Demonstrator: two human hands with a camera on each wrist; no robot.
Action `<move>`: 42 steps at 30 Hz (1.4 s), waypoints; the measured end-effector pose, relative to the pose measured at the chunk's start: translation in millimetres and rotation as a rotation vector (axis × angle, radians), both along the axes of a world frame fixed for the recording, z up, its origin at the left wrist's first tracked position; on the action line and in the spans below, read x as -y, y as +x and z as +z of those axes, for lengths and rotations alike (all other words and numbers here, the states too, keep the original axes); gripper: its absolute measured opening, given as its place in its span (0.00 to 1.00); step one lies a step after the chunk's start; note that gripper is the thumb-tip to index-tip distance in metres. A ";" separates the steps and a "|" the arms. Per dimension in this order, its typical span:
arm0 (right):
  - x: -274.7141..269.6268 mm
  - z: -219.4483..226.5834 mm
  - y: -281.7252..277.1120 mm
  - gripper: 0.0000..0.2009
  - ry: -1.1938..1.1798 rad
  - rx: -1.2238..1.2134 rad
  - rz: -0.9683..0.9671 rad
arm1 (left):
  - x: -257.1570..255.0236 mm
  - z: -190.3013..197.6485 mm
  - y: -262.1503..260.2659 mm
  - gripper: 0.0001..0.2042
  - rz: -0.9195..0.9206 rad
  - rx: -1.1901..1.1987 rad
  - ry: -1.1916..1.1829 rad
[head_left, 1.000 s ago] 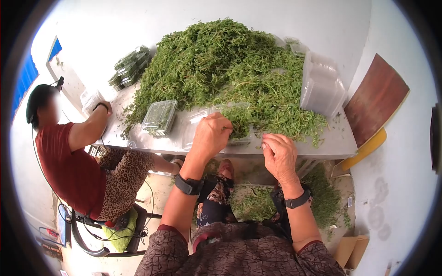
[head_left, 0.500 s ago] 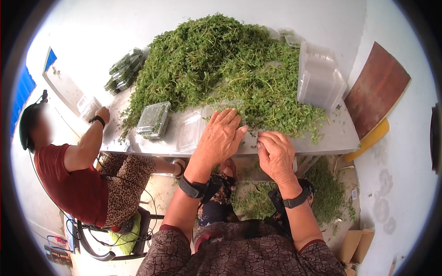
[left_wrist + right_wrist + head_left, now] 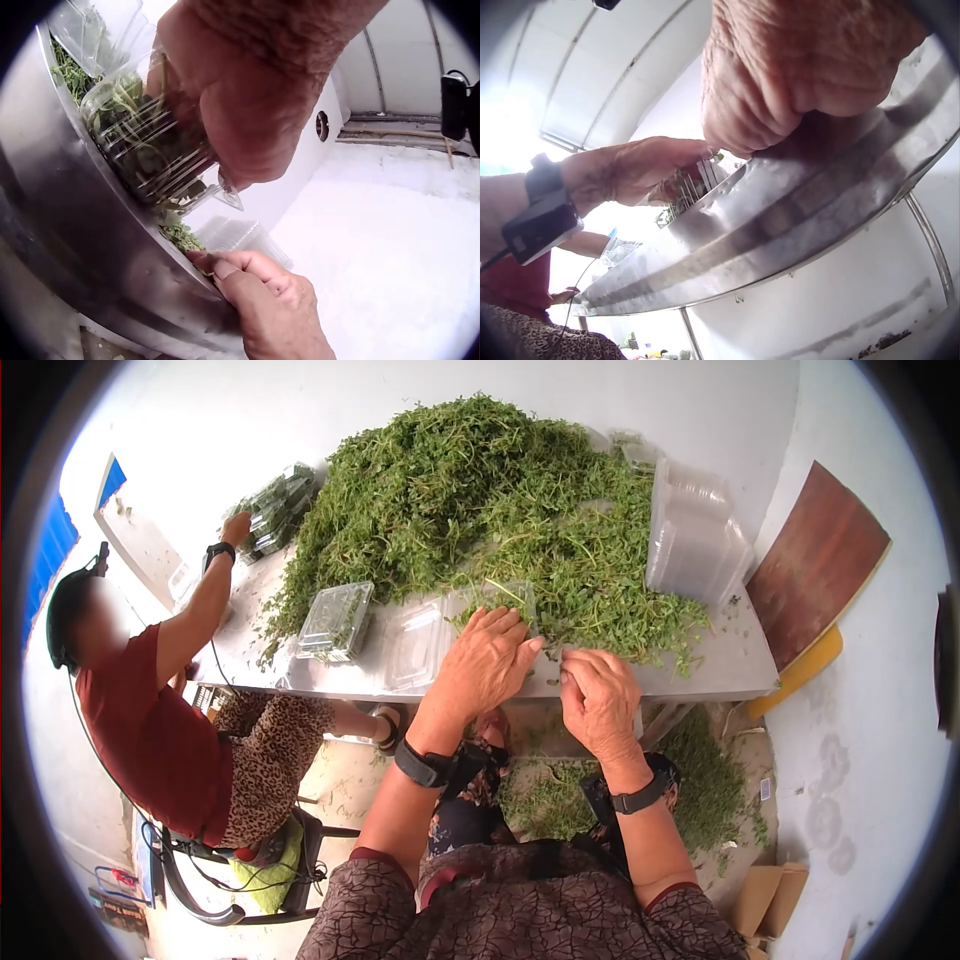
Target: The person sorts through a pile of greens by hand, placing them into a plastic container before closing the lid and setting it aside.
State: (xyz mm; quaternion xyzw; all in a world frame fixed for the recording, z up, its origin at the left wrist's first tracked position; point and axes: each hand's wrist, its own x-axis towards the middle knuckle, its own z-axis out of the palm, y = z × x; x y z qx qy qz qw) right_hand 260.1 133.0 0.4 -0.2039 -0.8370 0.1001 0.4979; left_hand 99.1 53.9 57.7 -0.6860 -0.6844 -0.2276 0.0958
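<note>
My left hand [image 3: 487, 660] lies over a clear plastic box [image 3: 139, 142] filled with green sprigs, its fingers stretched across the top. Through the box's ribbed side, stems and leaves show in the left wrist view. Close by on the right, my right hand [image 3: 600, 700] is at the table's front edge with its fingers curled and the thumb against the index finger. Nothing is plainly visible in its pinch. The box's lid [image 3: 415, 643] lies flat at the left. Behind both hands spreads a big heap of leafy greens [image 3: 430, 490].
A closed box of greens [image 3: 336, 622] stands left of the lid. Nested clear boxes [image 3: 695, 540] rise at the right end of the metal table [image 3: 690, 678]. At the left, a seated person [image 3: 150, 710] reaches to stacked filled boxes [image 3: 283, 510]. Greens [image 3: 700, 790] lie on the floor.
My left hand has gone from curled fingers to stretched ones over the box. The right hand has barely moved. The other person's hand has shifted up to the stacked boxes.
</note>
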 end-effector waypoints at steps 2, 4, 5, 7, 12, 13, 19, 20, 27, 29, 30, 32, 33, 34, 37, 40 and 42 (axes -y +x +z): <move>0.3 0.1 0.1 0.06 0.003 -0.007 0.005 | 1.8 -1.5 -0.2 0.17 0.014 0.028 0.040; -0.1 -1.0 0.0 0.06 0.005 -0.006 0.002 | 5.7 1.3 0.2 0.17 0.028 0.051 0.047; 0.1 0.0 0.5 0.06 0.007 -0.007 0.001 | 6.9 3.7 1.2 0.18 0.042 0.076 0.048; 1.1 1.5 0.8 0.06 -0.016 0.002 0.007 | 8.5 10.5 5.1 0.18 0.041 0.052 0.110; 1.7 1.8 0.6 0.06 -0.023 -0.002 0.016 | 8.7 14.1 11.5 0.20 -0.075 -0.156 0.109; 1.6 2.1 0.7 0.06 -0.017 0.001 0.011 | 9.2 9.8 11.5 0.20 -0.054 -0.146 0.071; 0.2 -1.3 1.7 0.06 0.003 0.013 0.005 | 9.1 4.1 10.4 0.23 0.007 -0.028 0.036; 0.6 -1.8 0.8 0.06 0.000 0.013 0.010 | 10.3 5.0 10.0 0.24 0.015 -0.006 -0.024; 1.3 -1.4 -0.3 0.07 -0.019 0.005 0.003 | 7.2 4.1 5.1 0.26 -0.005 0.194 -0.080; 0.8 -1.2 0.0 0.07 -0.018 0.001 0.003 | 5.9 2.1 -1.3 0.27 -0.059 0.242 -0.115; 0.4 -1.9 -0.1 0.07 -0.014 0.004 0.000 | 5.9 3.6 -2.7 0.27 -0.060 0.241 -0.112; 0.9 -0.4 0.5 0.07 -0.007 0.010 -0.001 | 7.9 9.5 -3.6 0.26 -0.077 0.448 -0.104; 1.2 1.7 0.8 0.07 -0.012 0.007 0.006 | 11.1 14.1 -4.6 0.26 -0.076 0.451 -0.103; 2.3 1.9 1.3 0.07 -0.021 0.006 0.013 | 16.9 19.6 -5.9 0.25 -0.086 0.529 -0.046; 1.5 0.0 0.8 0.06 -0.014 -0.008 0.017 | 32.4 29.5 -15.5 0.24 -0.108 0.541 0.059; 1.4 -1.7 -0.2 0.06 -0.009 -0.013 0.021 | 46.5 33.6 -19.4 0.20 -0.085 0.451 0.161; 0.9 -2.4 -0.6 0.06 -0.012 -0.010 0.023 | 55.8 28.3 -22.1 0.16 -0.071 0.361 0.158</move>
